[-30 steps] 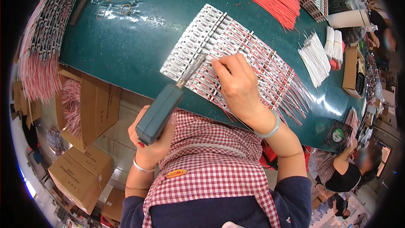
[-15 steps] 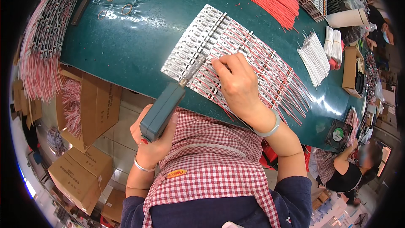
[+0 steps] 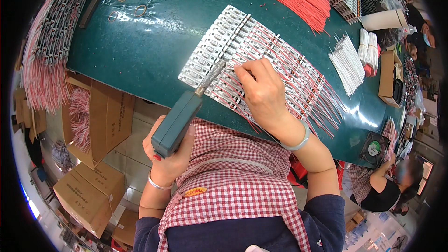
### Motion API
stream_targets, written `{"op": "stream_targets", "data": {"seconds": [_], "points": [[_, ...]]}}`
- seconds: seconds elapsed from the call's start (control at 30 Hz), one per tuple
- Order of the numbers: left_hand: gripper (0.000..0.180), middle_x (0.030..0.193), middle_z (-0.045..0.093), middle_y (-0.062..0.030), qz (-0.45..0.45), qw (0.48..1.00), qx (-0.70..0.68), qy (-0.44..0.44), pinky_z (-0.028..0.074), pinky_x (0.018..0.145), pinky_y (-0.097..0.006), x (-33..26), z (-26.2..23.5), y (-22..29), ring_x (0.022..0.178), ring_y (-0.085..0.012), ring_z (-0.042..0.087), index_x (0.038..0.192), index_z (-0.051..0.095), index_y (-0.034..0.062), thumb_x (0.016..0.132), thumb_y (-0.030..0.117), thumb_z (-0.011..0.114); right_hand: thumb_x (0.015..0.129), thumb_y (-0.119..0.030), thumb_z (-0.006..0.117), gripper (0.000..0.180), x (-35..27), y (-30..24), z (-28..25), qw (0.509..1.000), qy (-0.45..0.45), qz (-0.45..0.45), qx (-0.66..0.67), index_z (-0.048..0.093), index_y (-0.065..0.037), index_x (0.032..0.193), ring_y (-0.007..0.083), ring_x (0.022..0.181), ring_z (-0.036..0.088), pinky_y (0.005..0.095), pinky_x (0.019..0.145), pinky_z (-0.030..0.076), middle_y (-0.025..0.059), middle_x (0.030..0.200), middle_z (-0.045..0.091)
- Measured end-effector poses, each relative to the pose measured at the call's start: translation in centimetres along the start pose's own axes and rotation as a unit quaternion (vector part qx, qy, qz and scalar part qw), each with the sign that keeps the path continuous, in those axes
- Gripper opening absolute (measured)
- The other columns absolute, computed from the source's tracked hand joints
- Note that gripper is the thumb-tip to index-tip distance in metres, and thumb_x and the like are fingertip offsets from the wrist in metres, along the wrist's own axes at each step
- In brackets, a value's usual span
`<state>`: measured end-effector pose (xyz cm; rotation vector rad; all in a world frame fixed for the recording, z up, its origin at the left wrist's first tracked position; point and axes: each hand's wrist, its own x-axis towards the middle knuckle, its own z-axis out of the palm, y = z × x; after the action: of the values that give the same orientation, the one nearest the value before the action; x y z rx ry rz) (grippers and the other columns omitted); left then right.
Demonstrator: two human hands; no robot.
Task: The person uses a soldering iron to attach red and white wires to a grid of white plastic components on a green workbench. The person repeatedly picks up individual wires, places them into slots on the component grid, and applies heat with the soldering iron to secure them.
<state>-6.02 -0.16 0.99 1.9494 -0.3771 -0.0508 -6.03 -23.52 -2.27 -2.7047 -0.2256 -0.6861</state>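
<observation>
Fingers of the right hand (image 3: 265, 94) pinching a thin red wire on the white strip panel (image 3: 219, 51) on the green table (image 3: 154, 42), left hand (image 3: 169, 155) clenched around a teal soldering tool (image 3: 179, 120), tip touching the panel.

this is a small electronics assembly workshop, a production floor rather than a home or office. a long green desk (image 3: 154, 42) carries rows of white strip boards (image 3: 219, 51) with thin red wires (image 3: 298, 79) attached. loose bundles of cut red wire (image 3: 303, 2) and white wire (image 3: 347, 63) lie further along, with stacked finished strips (image 3: 51, 28) piled at the left end. brown cardboard cartons (image 3: 88, 196) sit on the tiled floor (image 3: 126, 154) under the desk, some holding more red wire. a small cooling fan (image 3: 373, 147) stands at the desk's edge, and another worker (image 3: 378, 186) sits at the same desk nearby.
</observation>
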Motion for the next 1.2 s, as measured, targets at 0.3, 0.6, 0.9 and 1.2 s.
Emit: {"op": "stream_targets", "data": {"seconds": [0.3, 0.6, 0.9, 1.2], "points": [[0.022, 0.091, 0.069, -0.0133, -0.018, 0.999, -0.022, 0.018, 0.051, 0.067, -0.027, -0.6, -0.3, -0.2, 0.075, -0.0183, 0.066, 0.097, 0.068, -0.0069, 0.075, -0.005, 0.074, 0.07, -0.001, 0.062, 0.023, 0.0, -0.1, 0.0, 1.0, 0.003, 0.002, 0.0, 0.067, 0.004, 0.092, 0.0233, 0.081, 0.057, 0.032, 0.064, 0.049, 0.0085, 0.085, 0.057], [0.023, 0.092, 0.069, -0.0136, -0.007, 1.0, -0.016, 0.015, 0.052, 0.068, -0.027, -1.0, -0.7, -0.4, 0.077, -0.0189, 0.067, 0.098, 0.067, -0.0074, 0.076, -0.005, 0.073, 0.069, 0.0, 0.063, 0.027, -0.5, -1.0, -0.3, 1.0, 0.013, -0.006, 0.025, 0.066, 0.004, 0.095, 0.0245, 0.081, 0.058, 0.0328, 0.064, 0.051, 0.0096, 0.088, 0.059], [0.021, 0.089, 0.068, -0.0111, -0.019, 1.0, -0.013, -0.006, 0.051, 0.065, -0.025, -1.1, -0.6, -0.6, 0.073, -0.0164, 0.064, 0.095, 0.067, -0.0059, 0.076, -0.005, 0.074, 0.069, 0.0, 0.063, 0.028, -0.7, -1.0, 0.1, 1.0, 0.005, -0.002, 0.009, 0.066, 0.004, 0.096, 0.024, 0.081, 0.058, 0.0319, 0.063, 0.05, 0.0094, 0.088, 0.059], [0.019, 0.085, 0.067, -0.0086, -0.011, 1.0, -0.024, -0.006, 0.049, 0.062, -0.025, -1.2, -0.2, -1.0, 0.07, -0.014, 0.062, 0.094, 0.066, -0.004, 0.077, -0.005, 0.074, 0.069, 0.0, 0.064, 0.028, -0.7, -1.0, 0.2, 1.0, -0.006, -0.002, -0.004, 0.067, 0.005, 0.097, 0.0245, 0.082, 0.056, 0.0319, 0.064, 0.05, 0.0097, 0.088, 0.057]]}}
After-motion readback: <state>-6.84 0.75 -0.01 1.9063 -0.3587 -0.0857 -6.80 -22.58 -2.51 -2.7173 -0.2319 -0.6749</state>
